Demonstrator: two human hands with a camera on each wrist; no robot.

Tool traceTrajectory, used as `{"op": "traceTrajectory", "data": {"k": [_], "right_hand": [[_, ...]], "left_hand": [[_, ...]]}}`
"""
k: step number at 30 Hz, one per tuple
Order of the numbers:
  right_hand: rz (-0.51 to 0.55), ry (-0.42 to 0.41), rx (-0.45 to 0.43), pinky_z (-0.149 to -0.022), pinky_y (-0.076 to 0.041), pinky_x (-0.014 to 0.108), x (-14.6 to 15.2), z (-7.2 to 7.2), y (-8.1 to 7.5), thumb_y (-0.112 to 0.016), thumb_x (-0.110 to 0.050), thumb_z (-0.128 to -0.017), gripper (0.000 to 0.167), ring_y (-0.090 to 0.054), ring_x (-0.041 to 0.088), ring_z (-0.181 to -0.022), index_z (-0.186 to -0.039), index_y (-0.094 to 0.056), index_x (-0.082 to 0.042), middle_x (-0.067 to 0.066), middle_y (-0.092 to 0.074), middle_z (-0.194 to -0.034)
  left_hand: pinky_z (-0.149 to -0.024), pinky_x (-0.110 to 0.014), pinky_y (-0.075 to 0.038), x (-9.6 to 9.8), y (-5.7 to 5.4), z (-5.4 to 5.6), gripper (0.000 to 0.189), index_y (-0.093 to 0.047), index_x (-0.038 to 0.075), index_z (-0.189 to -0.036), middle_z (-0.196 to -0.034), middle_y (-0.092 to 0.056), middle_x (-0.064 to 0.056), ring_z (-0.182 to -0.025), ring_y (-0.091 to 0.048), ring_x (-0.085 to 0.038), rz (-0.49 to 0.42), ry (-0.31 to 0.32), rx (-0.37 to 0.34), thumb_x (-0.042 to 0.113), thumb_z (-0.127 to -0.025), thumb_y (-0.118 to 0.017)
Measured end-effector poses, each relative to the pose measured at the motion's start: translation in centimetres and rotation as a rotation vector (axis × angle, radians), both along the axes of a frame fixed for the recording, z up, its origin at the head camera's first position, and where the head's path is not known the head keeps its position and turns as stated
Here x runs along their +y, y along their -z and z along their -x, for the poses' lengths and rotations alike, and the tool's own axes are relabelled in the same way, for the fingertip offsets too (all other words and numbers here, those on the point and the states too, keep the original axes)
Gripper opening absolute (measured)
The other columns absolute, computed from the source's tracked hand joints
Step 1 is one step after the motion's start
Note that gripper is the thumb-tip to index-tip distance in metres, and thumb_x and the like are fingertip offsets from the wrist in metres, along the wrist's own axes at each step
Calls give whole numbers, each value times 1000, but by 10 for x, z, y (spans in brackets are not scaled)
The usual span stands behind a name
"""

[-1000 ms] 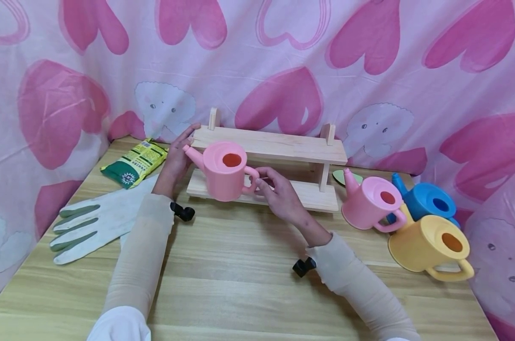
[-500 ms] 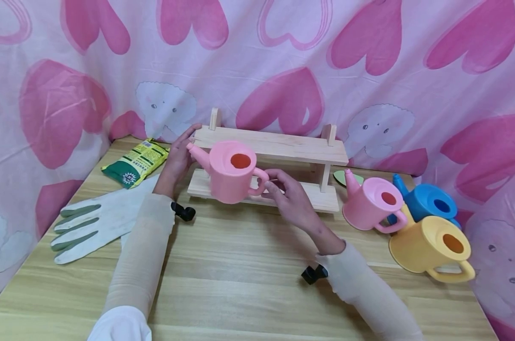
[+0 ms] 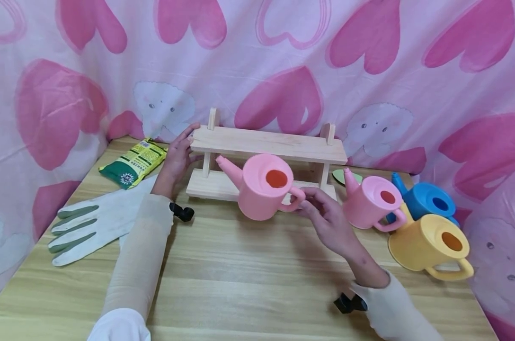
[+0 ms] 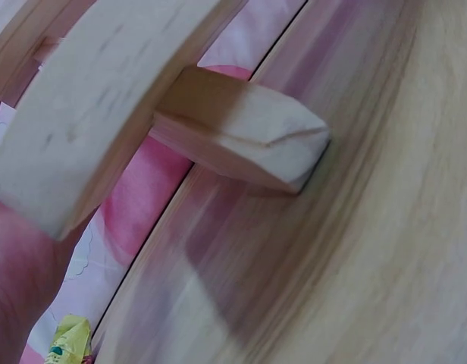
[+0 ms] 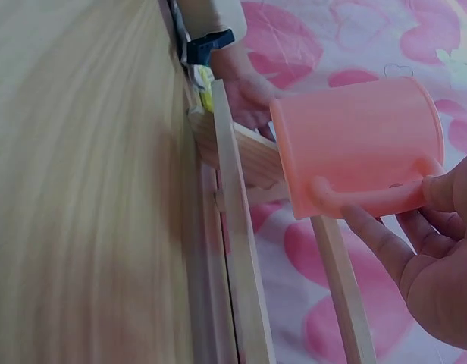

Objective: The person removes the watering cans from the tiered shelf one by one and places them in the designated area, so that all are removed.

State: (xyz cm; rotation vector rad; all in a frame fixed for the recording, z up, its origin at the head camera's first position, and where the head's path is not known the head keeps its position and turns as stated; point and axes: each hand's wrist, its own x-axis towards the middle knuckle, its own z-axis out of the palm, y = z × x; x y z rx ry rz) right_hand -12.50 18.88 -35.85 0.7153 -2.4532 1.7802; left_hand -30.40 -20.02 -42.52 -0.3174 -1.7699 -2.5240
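Observation:
In the head view my right hand (image 3: 330,222) pinches the handle of a pink watering can (image 3: 263,189), which hangs in the air in front of a two-tier wooden shelf (image 3: 268,142). The can is tilted slightly, its spout pointing left. The right wrist view shows my thumb and fingers on the handle of the pink can (image 5: 362,144). My left hand (image 3: 178,161) grips the left end of the shelf's upper board. Up close, the left wrist view has the shelf's pale board (image 4: 89,106) beside part of that hand (image 4: 21,273).
A second pink watering can (image 3: 370,203), a blue one (image 3: 428,199) and a yellow one (image 3: 428,241) stand at the right. White gloves (image 3: 100,222) and a yellow-green packet (image 3: 134,163) lie at the left. A green flat piece (image 3: 347,177) lies behind the second pink can.
My right hand has carried the pink watering can to the right and a little toward me, away from the shelf's left end. The left hand has stayed on the shelf.

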Motion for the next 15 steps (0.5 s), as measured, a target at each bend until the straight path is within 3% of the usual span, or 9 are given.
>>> {"op": "traceTrajectory", "data": {"k": [7, 15], "right_hand": [[-22, 35, -10, -89, -57, 37, 36, -27, 4, -52, 0, -106, 32, -67, 28, -111, -137, -57, -3, 16, -65, -121], [-42, 132, 8, -83, -58, 35, 80, -55, 12, -50, 9, -103, 36, -65, 21, -115, -139, -55, 4, 15, -59, -128]], "left_hand": [[-94, -46, -52, -1, -2, 1, 44, -53, 23, -152, -154, -45, -13, -122, -57, -23, 29, 17, 0, 24, -108, -47], [-93, -42, -52, -4, -2, -1, 44, -52, 22, -153, -155, -44, -13, -121, -57, -23, 30, 21, -6, 26, -109, -48]]}}
